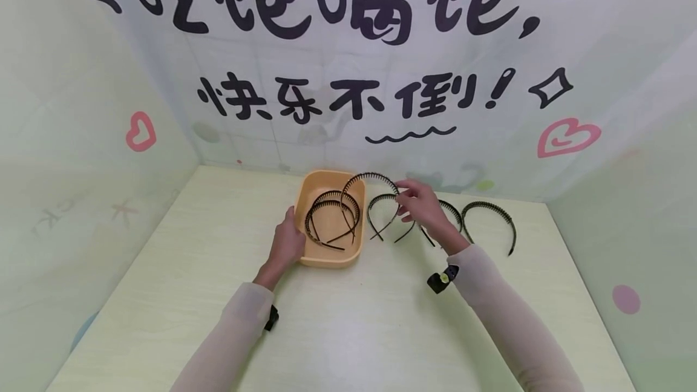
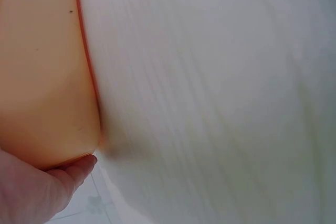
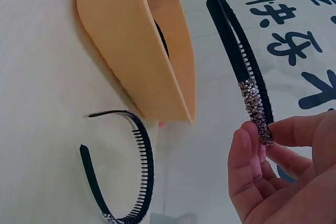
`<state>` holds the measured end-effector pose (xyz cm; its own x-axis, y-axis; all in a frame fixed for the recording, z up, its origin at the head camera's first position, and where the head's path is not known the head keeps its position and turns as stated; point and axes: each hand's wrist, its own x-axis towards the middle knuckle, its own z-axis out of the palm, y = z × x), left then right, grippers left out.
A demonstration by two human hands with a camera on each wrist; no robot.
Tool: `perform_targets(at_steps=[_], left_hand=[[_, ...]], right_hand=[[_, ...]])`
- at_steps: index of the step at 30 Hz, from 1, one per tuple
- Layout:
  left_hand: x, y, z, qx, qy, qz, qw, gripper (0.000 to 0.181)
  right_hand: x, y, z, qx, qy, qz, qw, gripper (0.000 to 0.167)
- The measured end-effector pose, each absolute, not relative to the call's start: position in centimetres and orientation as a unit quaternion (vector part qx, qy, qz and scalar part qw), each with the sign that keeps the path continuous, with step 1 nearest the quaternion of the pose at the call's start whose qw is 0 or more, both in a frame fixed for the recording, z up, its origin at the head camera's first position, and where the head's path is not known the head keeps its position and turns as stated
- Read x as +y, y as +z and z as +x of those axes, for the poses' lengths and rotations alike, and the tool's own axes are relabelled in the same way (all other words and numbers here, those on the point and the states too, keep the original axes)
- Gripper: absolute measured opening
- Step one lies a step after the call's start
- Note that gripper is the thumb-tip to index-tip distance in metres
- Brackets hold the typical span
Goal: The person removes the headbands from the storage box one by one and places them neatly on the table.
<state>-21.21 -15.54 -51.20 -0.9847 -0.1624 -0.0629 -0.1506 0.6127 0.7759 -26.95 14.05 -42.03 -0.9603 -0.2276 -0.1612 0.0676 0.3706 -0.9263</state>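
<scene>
My left hand [image 1: 287, 239] grips the left side of an orange plastic box [image 1: 330, 262]; in the left wrist view its fingers lie against the box wall [image 2: 47, 77]. Inside the box lie black toothed headbands [image 1: 321, 204], overlapping each other. My right hand [image 1: 423, 205] pinches another black headband [image 1: 370, 175] by one side and holds it up at the box's right rim. The right wrist view shows sparkling stones on the held headband [image 3: 253, 100], between thumb and fingers. Below it on the table lies a separate headband [image 3: 149, 166] with inner teeth.
To the right of the box, several more headbands rest on the pale table [image 1: 348, 331], one at the far right [image 1: 510, 221] and others partly behind my right hand. A printed wall covering [image 1: 327, 150] with dark characters stands behind, and side walls flank the table.
</scene>
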Motion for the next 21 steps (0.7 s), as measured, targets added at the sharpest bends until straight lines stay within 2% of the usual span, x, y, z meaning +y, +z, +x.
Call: perform_targets(at_steps=[21], left_hand=[[-15.6, -51.4, -21.2, -0.898, -0.432, 0.083, 0.008, 0.067]], right_hand=[[17.5, -43.2, -24.5, 0.815, -0.554, -0.053, 0.159, 0.044]])
